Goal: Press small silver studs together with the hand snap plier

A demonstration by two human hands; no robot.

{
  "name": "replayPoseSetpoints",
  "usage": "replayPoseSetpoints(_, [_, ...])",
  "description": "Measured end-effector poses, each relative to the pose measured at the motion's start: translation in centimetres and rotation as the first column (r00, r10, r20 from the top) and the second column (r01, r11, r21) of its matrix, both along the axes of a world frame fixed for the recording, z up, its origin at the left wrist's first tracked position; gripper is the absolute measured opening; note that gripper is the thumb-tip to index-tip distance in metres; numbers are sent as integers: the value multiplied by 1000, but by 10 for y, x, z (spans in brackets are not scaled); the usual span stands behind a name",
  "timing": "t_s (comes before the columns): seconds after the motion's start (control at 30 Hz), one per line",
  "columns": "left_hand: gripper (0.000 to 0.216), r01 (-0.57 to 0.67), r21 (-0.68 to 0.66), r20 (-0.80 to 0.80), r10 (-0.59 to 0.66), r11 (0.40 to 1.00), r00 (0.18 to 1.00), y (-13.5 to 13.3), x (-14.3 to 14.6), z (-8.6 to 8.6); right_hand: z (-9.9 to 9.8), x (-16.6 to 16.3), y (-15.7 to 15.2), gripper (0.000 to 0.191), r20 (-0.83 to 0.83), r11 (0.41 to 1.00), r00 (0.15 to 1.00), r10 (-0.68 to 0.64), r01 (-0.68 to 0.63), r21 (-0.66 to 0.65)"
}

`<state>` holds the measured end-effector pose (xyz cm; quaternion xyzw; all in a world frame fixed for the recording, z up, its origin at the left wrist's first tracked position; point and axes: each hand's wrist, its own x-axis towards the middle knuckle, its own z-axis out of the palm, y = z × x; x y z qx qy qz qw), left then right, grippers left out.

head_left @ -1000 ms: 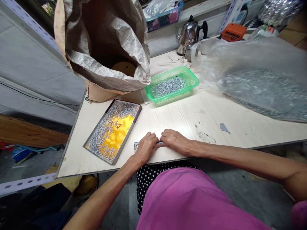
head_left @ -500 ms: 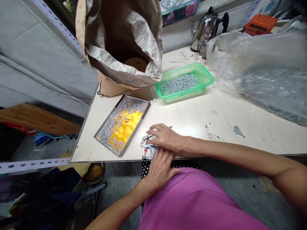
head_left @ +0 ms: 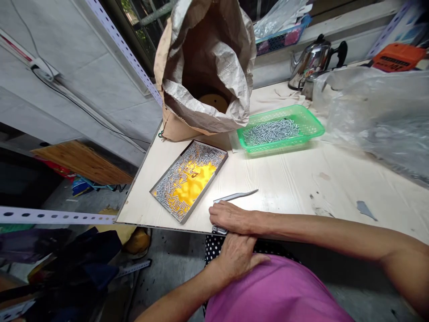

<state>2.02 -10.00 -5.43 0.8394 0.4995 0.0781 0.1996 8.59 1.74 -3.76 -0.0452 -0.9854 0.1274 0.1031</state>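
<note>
Grey metal hand pliers (head_left: pixel 237 196) lie at the table's front edge, one long handle spread away to the back right. My right hand (head_left: pixel 236 218) is closed over the jaw end, fingers curled down and together; what lies under the fingertips is hidden. Just below it, my left hand (head_left: pixel 237 255) is at the edge, its fingers closed over the lower part of the pliers and their tips covered by my right hand. To the left sits a shallow tray (head_left: pixel 203 195) with a yellow bottom and many small silver metal pins (head_left: pixel 164 185).
Behind is a green plastic basket (head_left: pixel 280 146) of similar silver pins. A large open woven sack (head_left: pixel 181 123) stands at the back left. A clear plastic bag (head_left: pixel 378 116) lies at right, with a steel kettle (head_left: pixel 313 60) behind it. A grey scrap (head_left: pixel 365 209) lies on the table.
My right hand has moved down onto the pliers' jaws, its fingers now curled over them. The upper handle now shows clearly. The whole view has shifted, so the table items appear further right and lower.
</note>
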Motion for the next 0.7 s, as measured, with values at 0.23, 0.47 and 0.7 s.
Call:
replayPoseSetpoints(0.23, [69,5,18,14,-5,1000,1000,1,3,2,4,2,8,16,3,994,999,48,-48,-100])
replayPoseSetpoints(0.47, [74,60,120,9,-61,991,998,3,-2,12,58,8,33,15,-459,838,800,-387,98,-537])
replayPoseSetpoints(0.7, [81,97,126,-31,-94,987,995,3,-5,7,105,100,160,20,-484,510,318,-815,789,-341])
